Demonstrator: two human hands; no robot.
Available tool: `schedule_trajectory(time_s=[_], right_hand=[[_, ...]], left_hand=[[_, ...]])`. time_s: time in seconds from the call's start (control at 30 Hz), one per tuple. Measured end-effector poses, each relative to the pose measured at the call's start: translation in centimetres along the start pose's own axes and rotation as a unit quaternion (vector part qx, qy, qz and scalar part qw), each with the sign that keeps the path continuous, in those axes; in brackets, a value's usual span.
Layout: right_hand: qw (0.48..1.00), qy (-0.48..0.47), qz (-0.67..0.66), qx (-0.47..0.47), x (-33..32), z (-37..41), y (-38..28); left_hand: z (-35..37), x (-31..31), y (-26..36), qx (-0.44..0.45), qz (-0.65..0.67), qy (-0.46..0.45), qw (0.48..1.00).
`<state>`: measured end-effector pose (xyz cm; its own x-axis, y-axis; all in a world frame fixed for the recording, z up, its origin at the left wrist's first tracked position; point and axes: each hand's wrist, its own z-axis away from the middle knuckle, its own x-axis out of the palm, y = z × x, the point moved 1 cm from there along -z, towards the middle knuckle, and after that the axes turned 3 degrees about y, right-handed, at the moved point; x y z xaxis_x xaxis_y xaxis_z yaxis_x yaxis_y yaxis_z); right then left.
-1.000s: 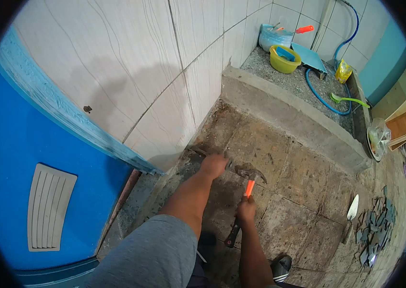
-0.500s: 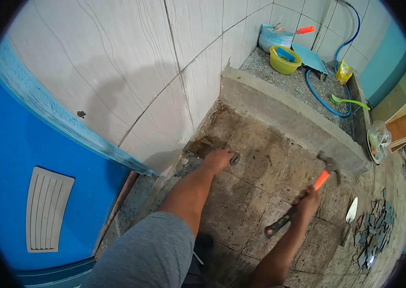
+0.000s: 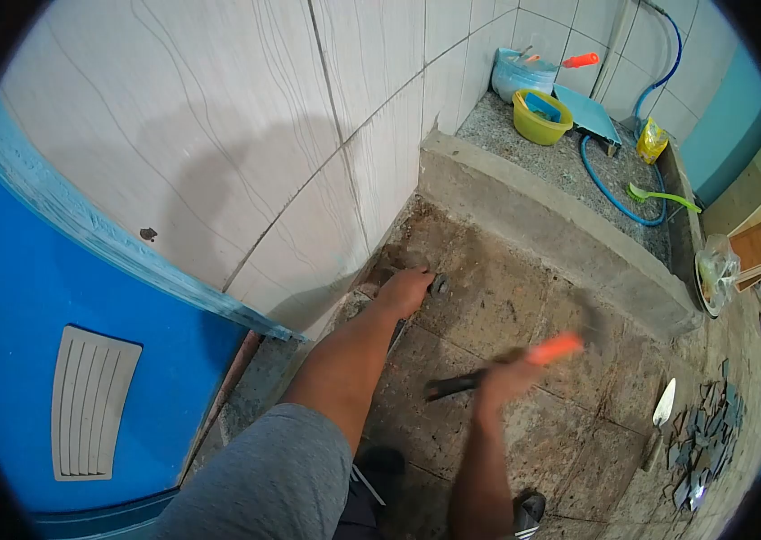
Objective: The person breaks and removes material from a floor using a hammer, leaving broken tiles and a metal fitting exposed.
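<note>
My left hand (image 3: 405,292) is closed round a chisel (image 3: 439,285) low over the stained floor, close to the wall corner. The chisel's round dark end sticks out to the right of the fist; most of its length is hidden by my fingers. In my right hand (image 3: 508,382) is a hammer (image 3: 556,348) with an orange and black handle. The hammer is smeared by motion, its head up and to the right, apart from the chisel. Worn brown tiles (image 3: 452,360) lie under both hands.
A trowel (image 3: 662,409) lies at the right beside a heap of broken dark shards (image 3: 707,441). A low concrete ledge (image 3: 551,225) bounds the floor; behind it are a yellow-green basin (image 3: 540,130), a blue hose (image 3: 605,187) and a green brush (image 3: 659,195). The blue door (image 3: 20,315) stands left.
The hammer and my right hand have swung left, closer to the chisel, and the handle has tipped flatter. My left hand keeps its grip near the corner. The view has shifted slightly.
</note>
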<state>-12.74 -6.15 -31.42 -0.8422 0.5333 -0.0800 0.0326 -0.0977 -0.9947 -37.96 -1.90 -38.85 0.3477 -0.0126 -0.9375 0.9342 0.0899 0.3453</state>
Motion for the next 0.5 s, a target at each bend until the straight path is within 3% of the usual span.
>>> schedule_trajectory(time_s=[0.03, 0.07, 0.1, 0.13, 0.23, 0.33, 0.43, 0.5], right_hand=[[0.985, -0.108, 0.1, -0.09, 1.6, 0.9, 7.4], [0.932, -0.275, 0.217, -0.093, 2.7, 1.2, 10.9], [0.934, -0.306, 0.158, 0.091, 3.1, 1.9, 9.1], [0.899, -0.327, 0.095, 0.276, 3.2, 2.8, 7.3], [0.929, -0.284, 0.199, 0.133, -0.1, 2.5, 13.8], [0.912, -0.277, 0.111, 0.28, -3.7, 3.2, 9.7], [0.926, -0.253, 0.076, 0.271, -5.1, 1.7, 10.5], [0.942, -0.218, 0.043, 0.252, -5.5, 0.2, 8.4]], left_hand=[[0.2, 0.0, 0.3, 0.003, 0.0, 0.003, 1.0], [0.5, 0.4, 0.1, 0.027, 0.002, -0.01, 1.0], [0.8, 0.8, -0.5, 0.053, 0.0, -0.021, 0.998], [1.3, 1.4, -0.8, 0.077, 0.0, -0.034, 0.996], [2.0, 1.7, 0.3, 0.049, -0.012, -0.065, 0.997], [2.8, -0.2, 2.2, -0.008, -0.041, -0.133, 0.99], [2.7, 1.8, 1.2, 0.03, -0.089, -0.043, 0.995], [2.0, 0.0, 2.2, -0.017, -0.066, -0.043, 0.997]])
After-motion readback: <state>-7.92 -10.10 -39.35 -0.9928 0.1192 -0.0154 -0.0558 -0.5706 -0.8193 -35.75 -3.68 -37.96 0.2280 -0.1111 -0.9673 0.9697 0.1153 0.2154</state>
